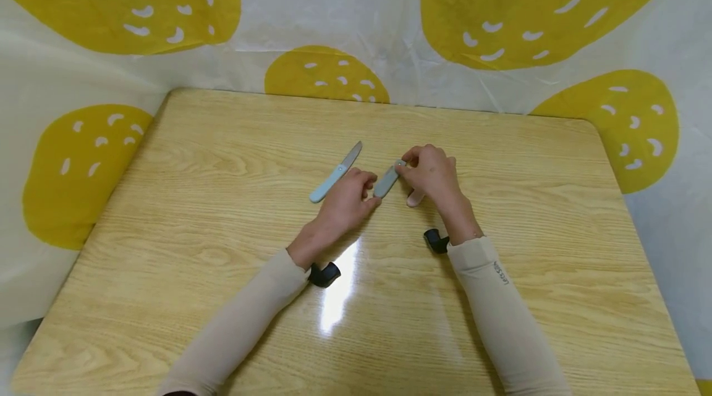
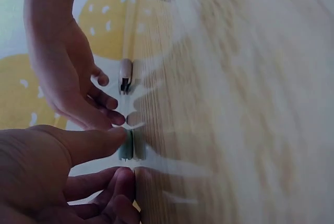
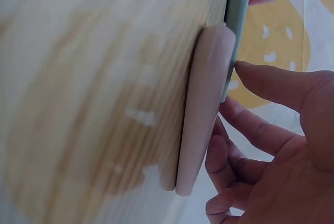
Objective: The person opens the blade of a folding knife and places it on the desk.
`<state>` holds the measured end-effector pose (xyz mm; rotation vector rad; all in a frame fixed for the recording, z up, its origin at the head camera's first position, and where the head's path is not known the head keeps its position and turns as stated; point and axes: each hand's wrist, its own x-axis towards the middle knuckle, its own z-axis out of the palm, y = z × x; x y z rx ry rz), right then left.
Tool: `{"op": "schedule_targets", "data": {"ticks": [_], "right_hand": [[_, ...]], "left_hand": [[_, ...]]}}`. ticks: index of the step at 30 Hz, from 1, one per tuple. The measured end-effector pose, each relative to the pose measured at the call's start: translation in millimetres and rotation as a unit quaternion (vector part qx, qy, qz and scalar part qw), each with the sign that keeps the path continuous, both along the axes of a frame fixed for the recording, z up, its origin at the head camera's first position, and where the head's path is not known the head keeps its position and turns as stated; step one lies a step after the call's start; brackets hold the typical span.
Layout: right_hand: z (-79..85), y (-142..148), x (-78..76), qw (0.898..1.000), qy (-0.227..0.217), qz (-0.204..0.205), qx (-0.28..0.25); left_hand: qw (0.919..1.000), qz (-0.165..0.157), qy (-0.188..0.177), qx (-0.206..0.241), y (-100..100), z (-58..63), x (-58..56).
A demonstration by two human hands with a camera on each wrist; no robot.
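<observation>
A slim, grey-green folding knife with a rounded end and a small round pivot was held low over the middle of the counter. The left hand pinched its near end, the right hand its pivot end. Dark lettering on the right sleeve seemed to begin "Let's"; the rest was too small. A light-blue knife, blade out, lay beside the left hand, a pinkish handle beneath the right. The far edge lay well beyond; bare wood spread widely either side.
</observation>
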<state>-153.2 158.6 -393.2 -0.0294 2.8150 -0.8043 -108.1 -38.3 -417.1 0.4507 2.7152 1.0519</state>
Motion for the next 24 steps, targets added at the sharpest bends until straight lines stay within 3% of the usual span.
{"op": "schedule_targets", "data": {"ticks": [8,11,14,19,24], "right_hand": [[-0.9,-1,1.3,1.000,-0.011,-0.003,-0.022],[-0.6,0,1.9,0.998,-0.035,-0.010,-0.058],[-0.7,-1,3.5,0.994,-0.031,-0.022,-0.107],[1.8,-3,8.8,0.979,0.008,-0.033,-0.199],[1.5,-6,11.0,0.960,0.000,-0.045,-0.276]], "left_hand": [[0.9997,-0.004,0.014,-0.019,2,0.3,-1.3],[0.9999,-0.003,0.010,-0.008,1,-0.7,-0.8],[0.9999,-0.003,0.015,0.004,0,-2.4,-1.1],[0.9992,0.003,0.021,0.034,0,-3.4,-1.7],[0.9972,0.009,0.015,0.072,2,-1.4,-1.6]]}}
